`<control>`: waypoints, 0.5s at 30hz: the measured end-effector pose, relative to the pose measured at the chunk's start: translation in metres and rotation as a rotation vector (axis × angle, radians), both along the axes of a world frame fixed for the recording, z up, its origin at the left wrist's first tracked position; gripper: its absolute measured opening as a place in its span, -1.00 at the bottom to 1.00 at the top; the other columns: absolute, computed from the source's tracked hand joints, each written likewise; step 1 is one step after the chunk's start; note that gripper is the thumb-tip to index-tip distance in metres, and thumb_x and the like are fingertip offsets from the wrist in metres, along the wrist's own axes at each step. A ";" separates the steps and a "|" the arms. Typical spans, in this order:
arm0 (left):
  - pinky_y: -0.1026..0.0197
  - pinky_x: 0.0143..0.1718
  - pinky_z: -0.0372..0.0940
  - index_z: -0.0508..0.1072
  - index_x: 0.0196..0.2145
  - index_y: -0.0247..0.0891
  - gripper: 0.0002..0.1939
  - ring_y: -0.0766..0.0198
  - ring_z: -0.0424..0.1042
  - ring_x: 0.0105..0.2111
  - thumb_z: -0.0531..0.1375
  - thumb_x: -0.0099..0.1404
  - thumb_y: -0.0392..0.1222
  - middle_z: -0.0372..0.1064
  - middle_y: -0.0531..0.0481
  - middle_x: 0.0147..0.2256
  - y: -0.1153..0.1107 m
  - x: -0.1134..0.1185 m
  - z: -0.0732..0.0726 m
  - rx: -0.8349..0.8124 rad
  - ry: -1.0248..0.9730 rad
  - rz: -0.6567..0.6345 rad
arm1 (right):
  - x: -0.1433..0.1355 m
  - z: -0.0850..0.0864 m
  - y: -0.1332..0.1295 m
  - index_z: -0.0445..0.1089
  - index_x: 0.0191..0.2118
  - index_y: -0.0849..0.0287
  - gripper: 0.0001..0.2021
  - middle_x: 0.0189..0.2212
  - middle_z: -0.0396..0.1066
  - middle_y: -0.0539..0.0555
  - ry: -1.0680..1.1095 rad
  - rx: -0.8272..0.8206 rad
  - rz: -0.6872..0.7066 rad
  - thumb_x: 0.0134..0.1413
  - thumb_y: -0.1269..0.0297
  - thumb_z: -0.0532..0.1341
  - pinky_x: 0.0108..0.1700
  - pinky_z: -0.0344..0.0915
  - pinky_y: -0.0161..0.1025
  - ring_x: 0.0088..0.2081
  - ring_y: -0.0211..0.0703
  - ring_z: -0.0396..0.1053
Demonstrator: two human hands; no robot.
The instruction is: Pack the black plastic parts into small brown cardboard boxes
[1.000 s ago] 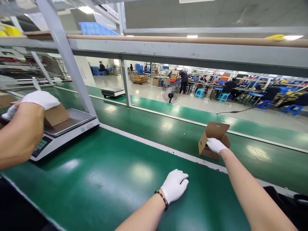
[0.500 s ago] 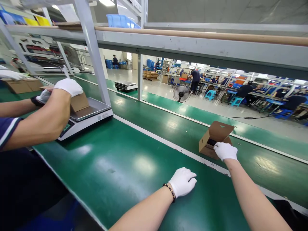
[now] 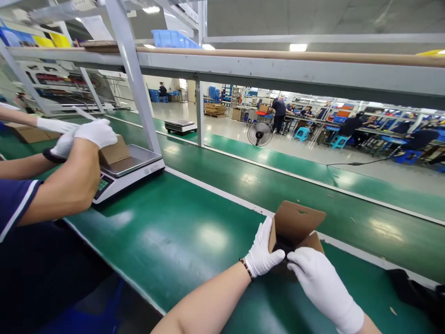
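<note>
An open cardboard box (image 3: 301,221) with its lid flap raised sits between my gloved hands, near the white strip of the green bench. Something dark lies inside it, too shaded to name. My left hand (image 3: 261,253), in a white glove with a beaded bracelet at the wrist, holds the box by its left side, thumb at the near edge. On the near right side, my right hand (image 3: 321,283) is closed at the box's edge, its fingertips bent toward the opening. Both hands hide most of the box's front.
At left, a co-worker's gloved hands (image 3: 94,133) are at another carton (image 3: 116,150) on a weighing scale (image 3: 142,160). A second scale (image 3: 180,125) stands farther back. Black material (image 3: 413,290) lies at right. A shelf beam (image 3: 264,65) crosses above the bench.
My right hand has brought the box toward me, off the far side of the white strip. My left hand has come up and taken hold of its left side.
</note>
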State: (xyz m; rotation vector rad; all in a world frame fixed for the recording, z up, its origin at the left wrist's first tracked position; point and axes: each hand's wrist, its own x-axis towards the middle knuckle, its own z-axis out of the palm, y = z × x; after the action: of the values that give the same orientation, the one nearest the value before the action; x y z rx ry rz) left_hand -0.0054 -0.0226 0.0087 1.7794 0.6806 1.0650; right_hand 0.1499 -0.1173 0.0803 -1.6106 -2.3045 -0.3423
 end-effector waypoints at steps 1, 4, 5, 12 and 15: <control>-0.17 0.34 -0.29 -0.16 0.34 -0.30 0.02 -0.11 -0.26 0.34 0.06 0.17 0.41 -0.27 -0.23 0.35 -0.002 -0.001 0.000 0.034 0.005 -0.011 | 0.001 -0.002 -0.003 0.45 -0.18 0.15 -0.71 -0.26 0.47 0.16 0.059 0.071 -0.004 0.24 0.28 -0.02 -0.18 0.34 -0.15 -0.25 -0.09 0.41; -0.20 0.33 -0.27 -0.15 0.34 -0.32 -0.05 -0.12 -0.21 0.33 -0.05 0.25 0.40 -0.23 -0.28 0.34 -0.003 -0.001 -0.001 0.121 0.033 -0.014 | -0.001 0.011 0.005 0.41 -0.03 0.15 -0.63 -0.08 0.44 0.18 0.081 0.048 -0.106 0.27 0.28 -0.10 -0.07 0.35 -0.14 -0.09 -0.07 0.42; -0.19 0.33 -0.26 -0.16 0.34 -0.32 -0.05 -0.12 -0.20 0.33 -0.06 0.25 0.41 -0.22 -0.28 0.34 -0.003 -0.001 -0.002 0.131 0.029 -0.016 | -0.005 0.020 0.011 0.42 -0.04 0.13 -0.62 -0.09 0.45 0.16 0.034 -0.067 -0.141 0.27 0.28 -0.10 -0.09 0.36 -0.16 -0.11 -0.08 0.43; -0.17 0.34 -0.26 -0.14 0.34 -0.30 0.00 -0.13 -0.19 0.32 -0.07 0.20 0.48 -0.21 -0.27 0.33 0.001 0.001 -0.008 0.126 0.060 -0.005 | -0.040 0.063 0.043 0.49 -0.42 0.13 -0.76 -0.37 0.49 0.11 -0.182 -0.479 -0.228 0.02 0.47 0.07 -0.28 0.26 -0.19 -0.32 -0.02 0.46; -0.20 0.33 -0.23 -0.09 0.32 -0.36 0.04 -0.18 -0.16 0.31 -0.08 0.17 0.51 -0.17 -0.34 0.32 0.001 0.003 -0.007 0.124 0.075 0.007 | -0.040 0.059 0.046 0.47 -0.40 0.16 -0.79 -0.38 0.49 0.13 -0.205 -0.519 -0.235 -0.01 0.48 0.08 -0.31 0.22 -0.20 -0.33 0.00 0.46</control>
State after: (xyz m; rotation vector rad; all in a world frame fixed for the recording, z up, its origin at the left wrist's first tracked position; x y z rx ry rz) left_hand -0.0028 -0.0215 0.0018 1.9332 0.6786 1.0695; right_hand 0.1103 -0.0711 0.1389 -2.1926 -2.4993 0.0572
